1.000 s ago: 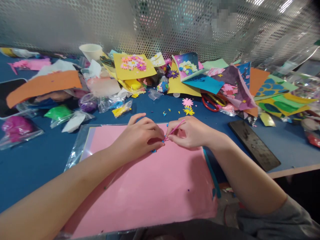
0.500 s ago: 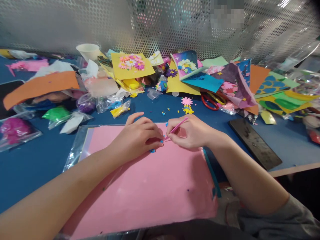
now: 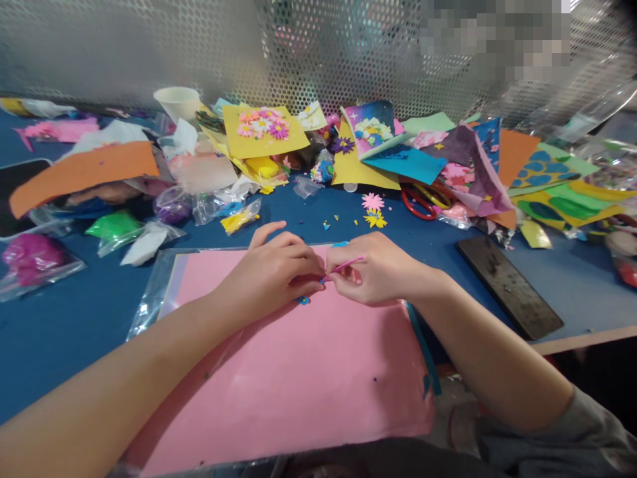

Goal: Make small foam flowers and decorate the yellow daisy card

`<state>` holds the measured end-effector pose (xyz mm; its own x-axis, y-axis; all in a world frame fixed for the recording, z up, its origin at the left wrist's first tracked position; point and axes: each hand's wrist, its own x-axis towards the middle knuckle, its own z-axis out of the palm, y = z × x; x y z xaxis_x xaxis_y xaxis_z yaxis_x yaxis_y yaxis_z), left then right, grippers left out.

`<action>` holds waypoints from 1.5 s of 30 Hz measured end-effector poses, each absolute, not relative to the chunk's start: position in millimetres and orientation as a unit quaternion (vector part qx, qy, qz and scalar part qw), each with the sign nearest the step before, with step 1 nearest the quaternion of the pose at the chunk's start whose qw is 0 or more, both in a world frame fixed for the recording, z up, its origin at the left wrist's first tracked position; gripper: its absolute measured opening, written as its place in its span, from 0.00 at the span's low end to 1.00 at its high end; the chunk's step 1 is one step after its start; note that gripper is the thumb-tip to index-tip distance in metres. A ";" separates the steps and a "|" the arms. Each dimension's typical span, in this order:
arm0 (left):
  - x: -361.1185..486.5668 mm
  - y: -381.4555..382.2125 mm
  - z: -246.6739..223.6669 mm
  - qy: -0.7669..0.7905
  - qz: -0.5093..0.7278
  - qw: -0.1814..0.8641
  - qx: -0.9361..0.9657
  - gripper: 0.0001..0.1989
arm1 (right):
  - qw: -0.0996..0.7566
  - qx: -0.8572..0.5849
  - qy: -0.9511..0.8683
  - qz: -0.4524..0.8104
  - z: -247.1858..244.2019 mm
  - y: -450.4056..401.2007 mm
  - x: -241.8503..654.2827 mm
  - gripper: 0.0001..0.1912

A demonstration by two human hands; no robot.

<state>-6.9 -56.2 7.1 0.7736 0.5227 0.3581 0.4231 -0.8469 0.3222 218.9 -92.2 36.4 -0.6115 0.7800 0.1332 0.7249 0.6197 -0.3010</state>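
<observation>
The right hand (image 3: 371, 271) pinches a slim pink pointed stick (image 3: 348, 265), its tip at a tiny bright-blue clay piece (image 3: 322, 282) near the far edge of the pink plastic-sleeved sheet (image 3: 298, 385); the left hand's (image 3: 271, 272) bent fingertips meet it, their grip unclear.

My blue table (image 3: 94, 338) carries the pink sheet (image 3: 318, 372) in its clear sleeve, a dark phone (image 3: 510, 287), red-handled scissors (image 3: 421, 202), a bagged green lump (image 3: 114, 226), a bagged magenta lump (image 3: 32, 257) and, close together, a pink flower (image 3: 373, 201) and a yellow flower (image 3: 375, 218). Some tiny crumbs near them look like clay.
</observation>
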 end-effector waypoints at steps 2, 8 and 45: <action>-7.1 -56.0 7.5 0.255 0.219 0.125 0.933 0.03 | 0.129 -0.415 -0.892 0.120 37.4 -92.4 220.0 0.09; -6.9 -55.5 7.0 0.265 0.214 0.139 0.930 0.05 | 0.154 -0.425 -0.874 0.178 43.8 -90.8 223.4 0.09; -10.2 -50.7 13.6 0.263 0.191 0.150 0.934 0.10 | 0.129 -0.433 -0.886 0.106 35.4 -93.3 216.7 0.10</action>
<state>-10.2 -50.7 13.6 0.7885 0.5487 0.2780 0.4344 -0.8167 0.3798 216.7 -93.3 35.4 -0.5917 0.7944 0.1369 0.7399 0.6026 -0.2989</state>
